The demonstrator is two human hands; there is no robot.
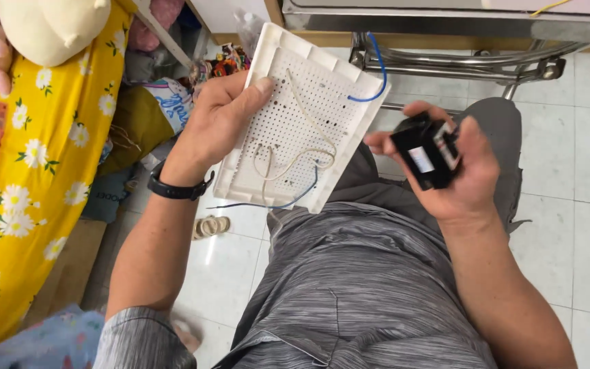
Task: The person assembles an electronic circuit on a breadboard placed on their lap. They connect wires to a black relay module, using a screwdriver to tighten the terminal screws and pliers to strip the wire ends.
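Right now I see the big things first: a yellow cloth with white daisies on the left, white floor tiles below, and a shiny metal frame at the top.

Next comes the white panel full of little holes. My left hand holds it up over my lap, thumb pressed on its face, fingers hidden behind it. It is tilted, and held by one side only. I think it could slip or swing down if the thumb eases off.

Then my right hand, just beside the panel. It curls around a small black box with a pale label. The grip looks loose, so the box could drop on the hard tiles and crack.

Smallest are the wires. A cream wire loops across the panel, and a blue wire hangs off its edges. They could snag on a finger and pull out.
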